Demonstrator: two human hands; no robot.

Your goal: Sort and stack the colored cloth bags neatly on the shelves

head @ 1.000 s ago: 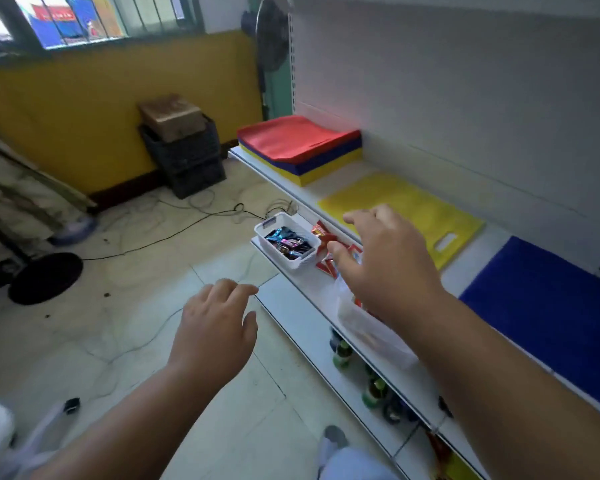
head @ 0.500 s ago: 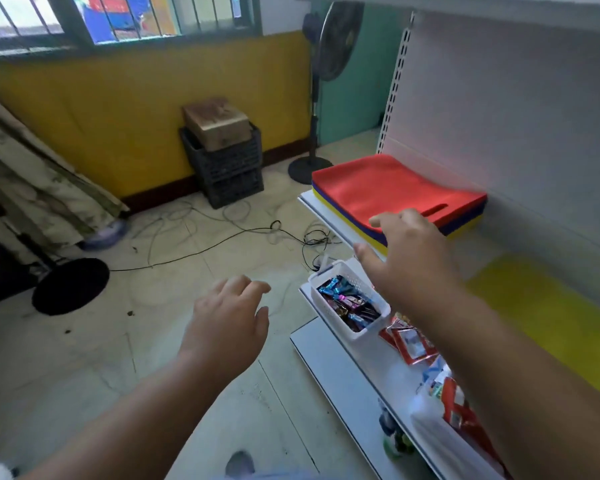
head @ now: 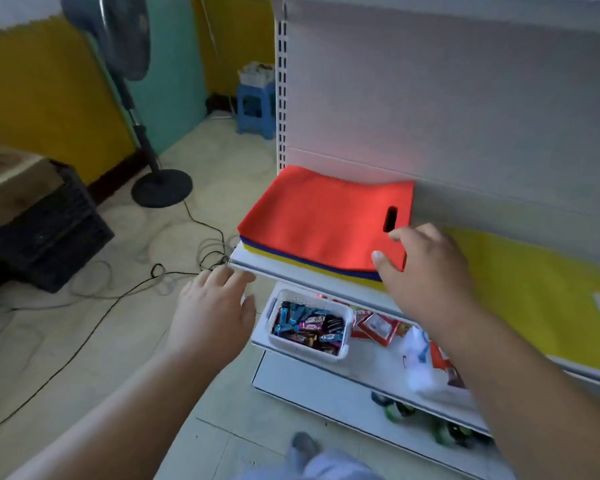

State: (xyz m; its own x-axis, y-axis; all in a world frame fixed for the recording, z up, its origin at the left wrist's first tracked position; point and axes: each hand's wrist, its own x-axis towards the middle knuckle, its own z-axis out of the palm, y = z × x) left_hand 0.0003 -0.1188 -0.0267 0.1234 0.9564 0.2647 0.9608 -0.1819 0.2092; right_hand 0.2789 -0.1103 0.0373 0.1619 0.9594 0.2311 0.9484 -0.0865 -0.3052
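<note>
While right hand [head: 426, 271] is reaching, fingers spread, empty, onto flat red cloth bag [head: 319, 220] topping mixed stack, left hand [head: 212, 313] is hovering open; next: pinching top bag alone.

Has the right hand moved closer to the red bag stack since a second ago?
Yes. The right hand has moved toward the shelf's end, from near the yellow bag to the red bag, its fingertips now at the corner by the handle hole.
</note>
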